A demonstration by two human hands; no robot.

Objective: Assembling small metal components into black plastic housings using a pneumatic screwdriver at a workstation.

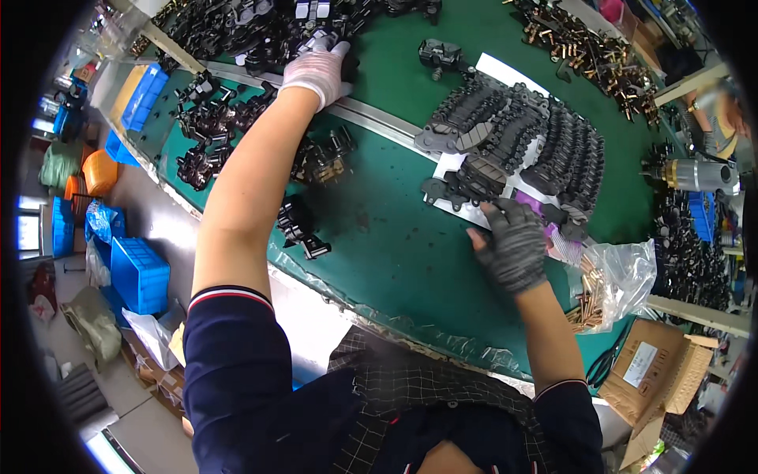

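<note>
Reaches with white-gloved left hand (314, 69) into jagged black parts (209, 39); cannot tell its grip. Holds grey knit-gloved right hand (515, 246) unclenched beside ridged dark pieces (517, 126), rowed over smooth green tabletop (395, 213).

Rows of parts (568, 150) on the worktable (387, 253), right hand (513, 243) at their near edge, plastic bag (628, 276) to its right, left hand (318, 69) at the far-left heap (213, 35), carton (643, 367) near right, bins (140, 276) left.
</note>
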